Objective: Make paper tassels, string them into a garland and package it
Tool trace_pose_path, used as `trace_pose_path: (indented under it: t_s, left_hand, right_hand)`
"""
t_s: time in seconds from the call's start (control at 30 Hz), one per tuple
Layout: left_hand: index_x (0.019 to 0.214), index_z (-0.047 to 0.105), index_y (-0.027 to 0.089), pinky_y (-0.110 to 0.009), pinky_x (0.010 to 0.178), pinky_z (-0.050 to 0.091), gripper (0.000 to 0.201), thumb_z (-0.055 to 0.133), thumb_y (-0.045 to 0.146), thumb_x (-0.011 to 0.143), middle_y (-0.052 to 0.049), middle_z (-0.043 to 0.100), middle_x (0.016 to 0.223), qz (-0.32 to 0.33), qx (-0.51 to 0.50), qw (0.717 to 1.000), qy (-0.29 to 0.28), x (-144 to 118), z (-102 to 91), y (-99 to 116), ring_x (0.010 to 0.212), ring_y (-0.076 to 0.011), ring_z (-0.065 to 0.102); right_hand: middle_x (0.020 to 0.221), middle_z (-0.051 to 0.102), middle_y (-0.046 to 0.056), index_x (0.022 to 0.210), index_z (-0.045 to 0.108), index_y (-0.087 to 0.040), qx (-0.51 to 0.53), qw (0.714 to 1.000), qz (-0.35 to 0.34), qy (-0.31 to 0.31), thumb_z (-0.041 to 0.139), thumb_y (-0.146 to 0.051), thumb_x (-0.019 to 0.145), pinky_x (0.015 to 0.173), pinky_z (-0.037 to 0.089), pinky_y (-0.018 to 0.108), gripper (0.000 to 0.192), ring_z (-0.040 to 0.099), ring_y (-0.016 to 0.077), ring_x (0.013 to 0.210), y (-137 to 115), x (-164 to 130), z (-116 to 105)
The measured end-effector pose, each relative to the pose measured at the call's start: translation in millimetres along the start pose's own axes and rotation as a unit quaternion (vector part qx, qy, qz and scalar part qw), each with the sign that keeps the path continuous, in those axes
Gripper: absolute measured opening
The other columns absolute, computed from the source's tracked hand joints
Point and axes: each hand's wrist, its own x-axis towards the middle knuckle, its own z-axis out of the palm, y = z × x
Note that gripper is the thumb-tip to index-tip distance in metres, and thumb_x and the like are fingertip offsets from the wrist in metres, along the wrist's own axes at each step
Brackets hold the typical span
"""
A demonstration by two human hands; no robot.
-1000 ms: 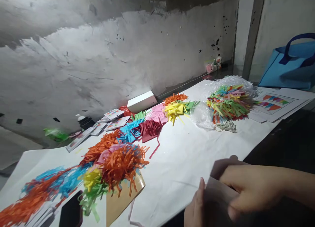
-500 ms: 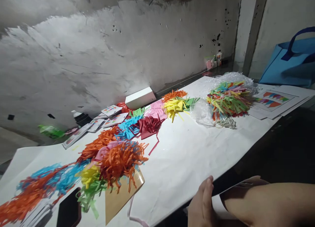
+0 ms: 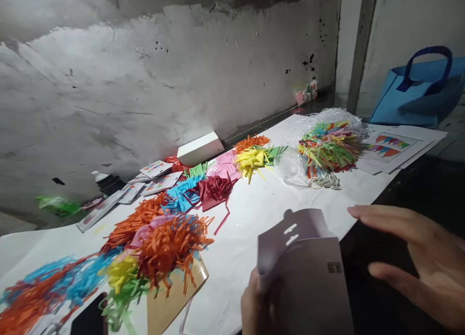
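The left hand holds a flat grey paper bag upright at the near edge of the worktop, its fingers closed on the bag's left side, mostly hidden behind it. The bag's top flap with cut-out slots stands up. The right hand hangs just to the right of the bag, fingers spread wide and apart from it, holding nothing. Heaps of shredded coloured paper lie along the white-covered worktop, with a white box by the wall and a blue tote bag at the far right.
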Motion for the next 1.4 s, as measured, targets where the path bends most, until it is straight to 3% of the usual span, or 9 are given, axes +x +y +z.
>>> trace_pose_path:
  t_s: [0.1,0.17,0.23,0.43,0.6,0.73,0.97,1.13,1.4]
  left_hand:
    - [0.082,0.075,0.024,-0.034,0.061,0.055,0.044,0.056,0.064,0.088,-0.007,0.075,0.073,0.008,-0.049,0.998,0.028,9,-5.4,2,0.066,-0.0279,0.07]
    - [0.084,0.075,0.023,-0.035,0.066,0.056,0.05,0.059,0.07,0.084,-0.009,0.076,0.075,0.001,-0.098,0.995,0.023,8,2.0,5,0.071,-0.0287,0.07]
    - [0.094,0.075,0.021,-0.036,0.075,0.057,0.055,0.061,0.073,0.081,-0.011,0.077,0.086,-0.032,-0.159,0.986,0.021,-3,18.4,9,0.084,-0.0308,0.072]
    - [0.11,0.075,0.018,-0.036,0.079,0.058,0.061,0.057,0.072,0.086,-0.014,0.076,0.099,-0.155,-0.24,0.956,0.06,-46,62.5,-1,0.096,-0.0327,0.07]
    - [0.098,0.077,0.019,-0.035,0.077,0.056,0.057,0.06,0.072,0.083,-0.011,0.077,0.094,-0.156,-0.217,0.962,0.05,-23,36.6,-8,0.089,-0.0299,0.069]
    - [0.104,0.074,0.019,-0.033,0.077,0.054,0.061,0.054,0.074,0.086,-0.011,0.076,0.098,-0.118,-0.185,0.975,0.045,-1,20.0,2,0.089,-0.0286,0.068]
    - [0.1,0.073,0.018,-0.034,0.069,0.055,0.066,0.046,0.077,0.087,-0.012,0.077,0.089,-0.153,-0.159,0.975,-0.008,-14,33.8,-11,0.078,-0.0294,0.07]
    - [0.129,0.06,0.017,-0.037,0.094,0.055,0.069,0.054,0.072,0.087,-0.015,0.073,0.121,-0.183,-0.149,0.964,0.121,-11,30.7,-31,0.114,-0.0316,0.068]
    - [0.137,0.058,0.021,-0.032,0.087,0.059,0.058,0.058,0.059,0.093,-0.012,0.075,0.122,-0.158,-0.224,0.948,0.164,-14,40.9,-12,0.111,-0.0287,0.072]
  right_hand:
    - [0.131,0.07,0.01,0.137,0.063,-0.028,0.147,0.958,0.205,-0.135,0.096,-0.042,0.051,0.087,0.062,0.039,0.092,0.069,0.0361,0.114,19,-43,20]
    - [0.106,0.079,0.009,0.115,0.075,-0.026,0.193,0.896,0.374,-0.14,0.086,-0.041,0.066,0.077,0.063,0.037,0.052,0.074,0.0344,0.1,18,-64,41]
    - [0.089,0.079,0.009,0.098,0.078,-0.021,0.215,0.864,0.448,-0.078,0.077,-0.048,0.077,0.071,0.062,0.035,0.034,0.075,0.0321,0.087,9,-70,57]
    - [0.078,0.076,0.008,0.091,0.077,-0.019,0.286,0.863,0.416,-0.023,0.072,-0.061,0.078,0.062,0.059,0.031,0.044,0.073,0.0283,0.074,-1,-44,59]
    - [0.085,0.079,0.008,0.095,0.077,-0.022,0.239,0.889,0.357,-0.161,0.066,-0.059,0.083,0.068,0.06,0.032,0.041,0.075,0.0303,0.08,34,-78,73]
    - [0.078,0.078,0.006,0.09,0.077,-0.025,0.168,0.909,0.336,-0.181,0.061,-0.064,0.084,0.063,0.059,0.029,0.043,0.075,0.028,0.073,43,-103,86]
    - [0.068,0.074,0.004,0.089,0.071,-0.024,0.136,0.95,0.28,-0.034,0.055,-0.063,0.092,0.053,0.056,0.023,0.042,0.072,0.0216,0.06,40,-80,89]
    - [0.05,0.061,-0.003,0.087,0.07,-0.027,0.094,0.976,0.189,-0.058,0.052,-0.056,0.097,0.044,0.05,0.02,0.036,0.06,0.0153,0.04,46,-85,105]
    - [0.097,0.078,0.009,0.108,0.068,-0.026,0.136,0.938,0.301,0.106,0.067,-0.07,0.08,0.073,0.063,0.026,0.053,0.077,0.0261,0.087,26,-86,112]
